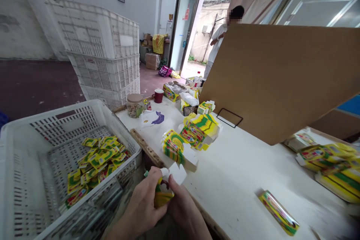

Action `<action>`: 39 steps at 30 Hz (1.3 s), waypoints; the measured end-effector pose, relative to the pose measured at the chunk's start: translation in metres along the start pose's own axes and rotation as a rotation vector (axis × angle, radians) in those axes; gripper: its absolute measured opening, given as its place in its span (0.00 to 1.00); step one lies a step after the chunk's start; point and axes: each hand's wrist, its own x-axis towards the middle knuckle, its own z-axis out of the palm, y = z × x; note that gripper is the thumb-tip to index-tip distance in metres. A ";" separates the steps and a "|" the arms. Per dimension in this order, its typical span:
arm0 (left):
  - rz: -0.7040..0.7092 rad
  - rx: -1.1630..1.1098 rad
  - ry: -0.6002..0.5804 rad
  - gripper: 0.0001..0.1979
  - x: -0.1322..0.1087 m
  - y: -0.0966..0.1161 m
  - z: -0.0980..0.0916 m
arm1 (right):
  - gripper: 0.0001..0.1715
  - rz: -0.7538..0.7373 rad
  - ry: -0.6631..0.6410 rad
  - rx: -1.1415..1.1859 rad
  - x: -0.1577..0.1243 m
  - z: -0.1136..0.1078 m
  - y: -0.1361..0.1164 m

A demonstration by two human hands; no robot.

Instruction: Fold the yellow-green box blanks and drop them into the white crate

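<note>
Both hands meet at the near edge of the white table, around a small yellow-and-green carton whose white end flaps stand open. My left hand grips the carton from the left, fingers curled over its top. Against its white flap presses the thumb of my right hand; the other right fingers are hidden behind. Just beyond lie stacks of flat yellow-green cartons on the tabletop. To the left, a white plastic crate holds a heap of small yellow-green packets.
A large brown cardboard sheet leans over the table's far right. One closed carton lies at right, near more stacked cartons. A lidded jar and a dark red mug stand far left. Another person stands by the doorway.
</note>
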 end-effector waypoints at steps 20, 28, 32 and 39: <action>-0.257 -0.093 -0.030 0.27 0.009 -0.015 -0.023 | 0.31 -0.373 -0.026 -1.163 -0.009 -0.021 -0.016; -0.266 -0.116 -0.099 0.30 0.009 -0.015 -0.026 | 0.14 -0.275 -0.091 -1.074 -0.006 -0.012 -0.042; -0.297 -0.056 0.026 0.28 0.009 -0.026 -0.025 | 0.40 -0.318 0.053 -0.933 0.005 -0.012 -0.019; -0.454 0.291 0.717 0.45 0.013 -0.061 -0.058 | 0.17 -0.313 0.689 -1.472 0.048 -0.045 -0.049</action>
